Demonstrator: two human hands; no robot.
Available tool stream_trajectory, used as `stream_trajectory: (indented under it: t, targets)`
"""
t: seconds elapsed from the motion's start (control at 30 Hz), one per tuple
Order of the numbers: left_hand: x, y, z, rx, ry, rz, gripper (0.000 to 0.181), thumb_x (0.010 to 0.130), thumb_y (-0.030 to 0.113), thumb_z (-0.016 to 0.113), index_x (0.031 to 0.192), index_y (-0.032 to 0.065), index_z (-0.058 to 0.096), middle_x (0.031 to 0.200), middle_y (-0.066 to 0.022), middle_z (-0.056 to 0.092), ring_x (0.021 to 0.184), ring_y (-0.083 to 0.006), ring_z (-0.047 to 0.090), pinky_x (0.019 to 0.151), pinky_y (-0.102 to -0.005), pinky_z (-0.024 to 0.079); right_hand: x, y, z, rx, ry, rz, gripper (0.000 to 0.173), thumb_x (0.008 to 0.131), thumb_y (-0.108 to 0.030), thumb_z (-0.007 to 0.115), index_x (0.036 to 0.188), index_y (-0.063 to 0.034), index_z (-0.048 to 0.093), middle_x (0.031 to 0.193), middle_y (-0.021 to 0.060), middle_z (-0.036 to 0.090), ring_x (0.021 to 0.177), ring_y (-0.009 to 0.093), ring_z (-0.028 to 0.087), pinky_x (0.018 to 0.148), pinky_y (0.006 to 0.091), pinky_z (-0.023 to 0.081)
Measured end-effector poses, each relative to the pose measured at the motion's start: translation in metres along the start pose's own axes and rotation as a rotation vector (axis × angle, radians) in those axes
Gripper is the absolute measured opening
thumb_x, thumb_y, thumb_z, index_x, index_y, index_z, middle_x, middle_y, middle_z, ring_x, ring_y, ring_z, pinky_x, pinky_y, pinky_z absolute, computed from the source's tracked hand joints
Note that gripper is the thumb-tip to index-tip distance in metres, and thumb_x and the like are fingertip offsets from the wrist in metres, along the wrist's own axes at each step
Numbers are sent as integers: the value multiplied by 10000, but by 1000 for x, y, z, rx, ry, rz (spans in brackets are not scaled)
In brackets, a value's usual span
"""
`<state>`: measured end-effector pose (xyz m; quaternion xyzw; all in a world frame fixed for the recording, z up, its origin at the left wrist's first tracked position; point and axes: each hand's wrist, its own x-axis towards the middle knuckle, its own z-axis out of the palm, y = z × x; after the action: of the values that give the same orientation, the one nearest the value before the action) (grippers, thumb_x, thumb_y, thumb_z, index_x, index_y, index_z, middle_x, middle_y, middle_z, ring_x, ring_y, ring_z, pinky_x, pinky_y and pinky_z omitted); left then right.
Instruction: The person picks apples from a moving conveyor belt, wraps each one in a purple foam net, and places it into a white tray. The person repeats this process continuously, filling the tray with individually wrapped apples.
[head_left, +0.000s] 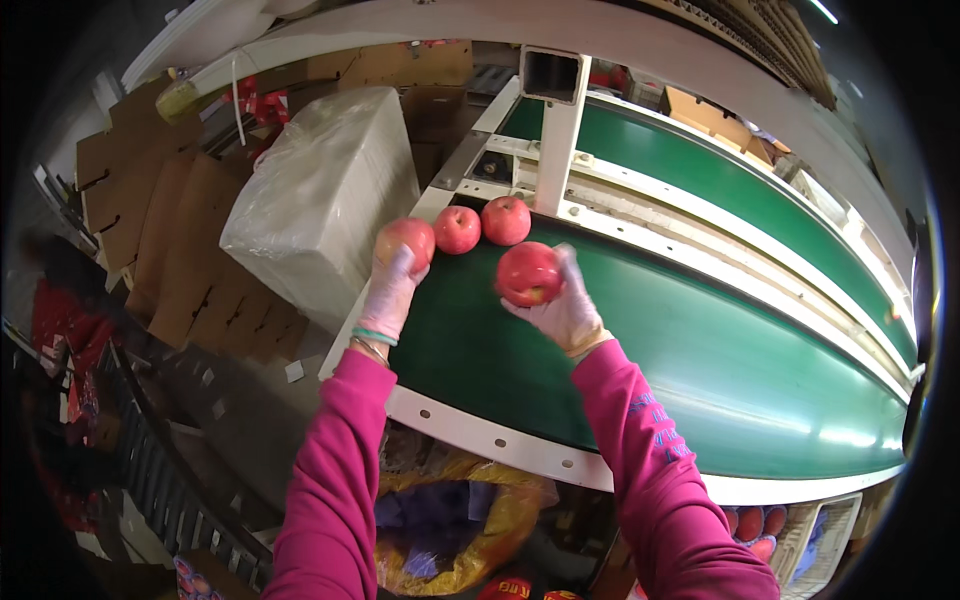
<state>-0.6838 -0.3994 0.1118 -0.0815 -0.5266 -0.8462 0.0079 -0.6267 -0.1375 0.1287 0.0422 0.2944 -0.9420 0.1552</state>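
Note:
My gloved left hand is closed around a pale red apple at the left end of a green conveyor belt. In my gloved right hand is a darker red apple, held over the belt with its hollow facing me. Two more apples sit side by side at the belt's far left corner: one apple right beside the left-hand apple, and another apple against the frame near a white post. The fingers under both held apples are partly hidden.
A plastic-wrapped white block stands left of the belt, near flattened cardboard. A white upright post rises behind the apples. Below the front rail is a yellow-lined bin. A second green belt runs behind.

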Motion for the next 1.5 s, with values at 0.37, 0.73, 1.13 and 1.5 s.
stream_trajectory:
  t: [0.37,0.73,1.13,1.5]
  targets:
    - [92,-39,-15,-532,-100,-163,666,933,525,469,1418,88,337,1462,-89,328,1340,-222,291,1156,-340,149,48,-69,-4,-157,27,202,585,819,-442,679,1252,-119,453,1145,210,571,933,474,606,683,584,557]
    - [63,-38,19,-134,-63,-184,840,768,635,642,1343,68,411,1274,-68,505,1097,-194,516,963,-345,413,67,-52,1,-496,-86,361,581,851,-339,674,1332,-78,479,1153,174,615,1033,246,631,939,366,496]
    - [4,-33,17,-112,165,-133,791,807,568,641,1394,123,353,1391,-59,413,1277,-218,411,998,-417,382,1,-6,24,-664,-63,276,588,870,-330,646,1361,-63,463,1298,103,538,1147,182,552,958,301,458]
    - [-94,-23,55,-60,304,-296,741,807,508,687,1338,60,430,1206,-67,540,1030,-179,560,865,-327,489,-73,23,53,-374,-227,464,698,878,-318,612,1440,-20,327,1395,114,441,1221,191,482,1038,310,378]
